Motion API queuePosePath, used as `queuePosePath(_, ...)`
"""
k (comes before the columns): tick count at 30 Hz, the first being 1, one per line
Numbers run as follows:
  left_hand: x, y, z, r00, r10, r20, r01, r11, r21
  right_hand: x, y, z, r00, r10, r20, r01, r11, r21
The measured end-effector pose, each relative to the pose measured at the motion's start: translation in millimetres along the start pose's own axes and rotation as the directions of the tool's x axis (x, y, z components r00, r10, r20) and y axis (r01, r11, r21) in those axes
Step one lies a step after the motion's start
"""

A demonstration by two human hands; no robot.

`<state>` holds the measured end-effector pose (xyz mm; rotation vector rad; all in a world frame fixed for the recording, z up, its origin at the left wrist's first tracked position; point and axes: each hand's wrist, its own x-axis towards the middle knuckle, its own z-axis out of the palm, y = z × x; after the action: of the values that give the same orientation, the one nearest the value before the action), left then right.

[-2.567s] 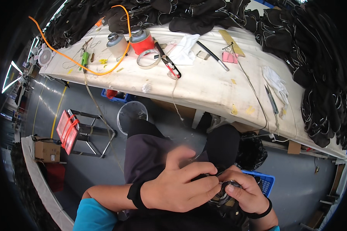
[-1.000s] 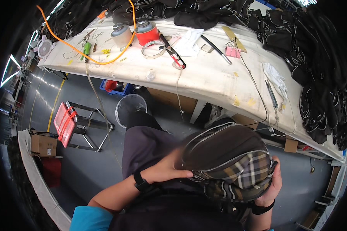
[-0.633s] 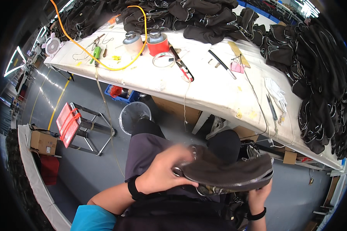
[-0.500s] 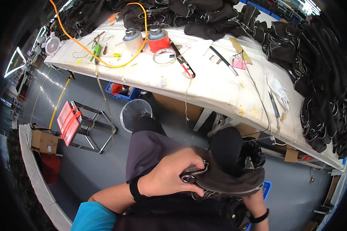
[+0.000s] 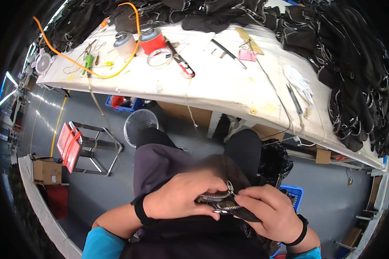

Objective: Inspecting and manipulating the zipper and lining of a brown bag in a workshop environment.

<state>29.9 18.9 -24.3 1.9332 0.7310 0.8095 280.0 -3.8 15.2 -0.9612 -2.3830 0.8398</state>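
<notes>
A dark fabric piece with a silver metal zipper [image 5: 216,197] lies over my lap, held between both hands. My left hand [image 5: 175,196] is closed on its left side, thumb and fingers around the gap between the two rows of teeth. My right hand [image 5: 270,211] pinches the fabric's edge at the right end of that gap, beside the shiny zipper pull [image 5: 230,186]. The zipper is parted between the hands. Part of the cloth is hidden under my right fingers, and whether they touch the pull I cannot tell.
Ahead stands a white-covered table [image 5: 194,86] with lidded bottles, a tape roll [image 5: 160,57], a red-and-black cutter [image 5: 180,60] and tweezers [image 5: 294,99]. Dark zippered pieces [image 5: 350,56] pile up at its back and right. A stool [image 5: 88,142], bin [image 5: 138,125] and blue basket [image 5: 293,194] stand around me.
My right hand has come up from the fabric's far right end to the zipper near my left hand. The cloth is now bunched between both hands. The view has shifted slightly.
</notes>
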Motion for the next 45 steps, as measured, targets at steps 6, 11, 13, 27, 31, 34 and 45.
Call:
queuePosePath(6, -0.8, -9.4, -0.8, 0.976, 0.195, -0.094, -0.177, 0.97, 0.169, -11.2, 11.0, 11.0, 0.988, -0.152, 0.003, 0.151, 0.982, 0.113)
queuePosePath(11, -4.1, 3.3, 23.7, 0.987, 0.092, -0.132, -0.09, 0.996, 0.018, -12.8, 7.8, 9.0, 0.994, 0.09, 0.058, -0.107, 0.794, 0.598)
queuePosePath(13, 2.8, 18.3, 23.1, 0.974, -0.216, -0.07, 0.183, 0.93, -0.318, -12.7, 0.9, 16.8, 0.977, 0.214, 0.015, -0.187, 0.814, 0.55)
queuePosePath(27, 8.7, 7.0, 8.3, 0.982, 0.056, -0.183, -0.031, 0.99, 0.136, -15.3, 10.2, 45.2, 0.925, 0.378, 0.023, -0.233, 0.519, 0.822)
queuePosePath(31, 14.7, 35.3, -4.5, 0.964, 0.254, -0.08, -0.196, 0.879, 0.435, -10.5, 8.1, 42.7, 0.923, 0.382, 0.043, -0.252, 0.517, 0.818)
queuePosePath(34, 27.7, 35.8, -13.7, 0.991, 0.066, 0.113, -0.103, 0.925, 0.366, -7.3, 6.7, 46.8, 0.936, 0.351, -0.024, -0.221, 0.641, 0.735)
queuePosePath(45, 35.1, 44.2, -16.5, 0.925, -0.12, 0.361, -0.05, 0.903, 0.428, -1.9, -1.7, 49.2, 0.945, 0.326, -0.019, -0.237, 0.722, 0.65)
